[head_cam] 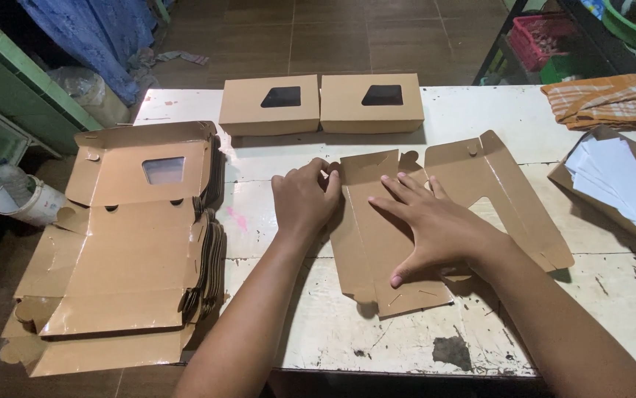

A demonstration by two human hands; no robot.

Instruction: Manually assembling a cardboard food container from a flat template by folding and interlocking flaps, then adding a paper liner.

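Both forearms reach in from the near edge of the worn white tabletop [332,332], which stands on a brown tiled floor [332,37]. The left hand [304,197] is curled, its fingers pinching the far left flap of a flat brown cardboard box blank [377,243] at the tabletop's middle. The right hand [430,225] lies flat on the blank, fingers spread wide, gripping nothing. Two folded windowed boxes [321,107] sit side by side at the far edge (touching each other). A stack of unfolded blanks [119,250] overhangs the left edge.
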